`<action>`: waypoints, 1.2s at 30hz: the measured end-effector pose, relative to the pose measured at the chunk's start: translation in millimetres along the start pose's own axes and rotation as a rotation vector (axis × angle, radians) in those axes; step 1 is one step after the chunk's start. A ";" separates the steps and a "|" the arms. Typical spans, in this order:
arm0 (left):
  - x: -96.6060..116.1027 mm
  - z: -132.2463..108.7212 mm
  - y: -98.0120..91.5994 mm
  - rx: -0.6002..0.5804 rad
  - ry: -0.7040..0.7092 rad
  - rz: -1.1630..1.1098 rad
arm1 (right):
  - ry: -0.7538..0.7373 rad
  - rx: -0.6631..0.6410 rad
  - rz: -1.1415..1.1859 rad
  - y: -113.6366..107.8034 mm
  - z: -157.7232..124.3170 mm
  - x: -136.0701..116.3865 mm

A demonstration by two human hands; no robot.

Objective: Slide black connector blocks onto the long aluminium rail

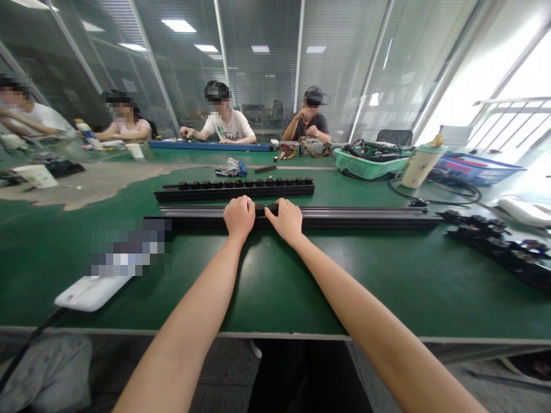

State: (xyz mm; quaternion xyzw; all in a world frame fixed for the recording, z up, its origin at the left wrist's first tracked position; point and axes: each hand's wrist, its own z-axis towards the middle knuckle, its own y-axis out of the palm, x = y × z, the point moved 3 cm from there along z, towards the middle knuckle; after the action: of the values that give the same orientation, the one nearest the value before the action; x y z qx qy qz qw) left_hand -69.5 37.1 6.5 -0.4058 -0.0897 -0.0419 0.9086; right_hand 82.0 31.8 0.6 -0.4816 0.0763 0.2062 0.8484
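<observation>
A long black rail (365, 221) with a lighter grey channel along its top lies crosswise on the table in front of me. My left hand (240, 216) is closed over its middle, knuckles up, fingertips hidden behind it. Just to the right, my right hand (288, 219) is curled over the same rail, its thumb pointing left. Between the two hands sit small black knobbly pieces (259, 210) in the channel; the right thumb rests against one. Behind lies a second black rail (235, 195) carrying a row of similar black pieces (236, 184).
A white power strip (90, 289) with a cable lies front left. More black parts (503, 241) are heaped at right, before a green basket (365, 165), a cream bottle (422, 163) and a blue bin (482, 167). A crumpled cloth (232, 167) lies behind the rails. Several people sit across the table.
</observation>
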 end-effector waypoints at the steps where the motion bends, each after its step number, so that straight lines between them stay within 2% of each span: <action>1: 0.2 -0.1 0.1 -0.001 -0.003 -0.001 | -0.005 0.016 0.002 -0.2 -1.5 0.4; 7: 0.5 -0.2 0.1 -0.009 -0.016 0.007 | 0.029 0.111 0.013 0.6 -11.7 0.0; 18: -1.3 0.0 0.1 -0.010 -0.021 -0.010 | 0.068 0.199 0.117 2.7 -17.6 3.8; 36: -0.5 0.5 -1.8 -0.021 -0.024 -0.001 | 0.077 0.190 0.088 6.1 -16.7 5.2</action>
State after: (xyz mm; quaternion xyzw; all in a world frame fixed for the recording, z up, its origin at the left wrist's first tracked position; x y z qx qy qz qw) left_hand -70.3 36.2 8.1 -0.4157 -0.1003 -0.0383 0.9031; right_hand 85.3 21.8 -14.6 -0.4028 0.1492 0.2162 0.8768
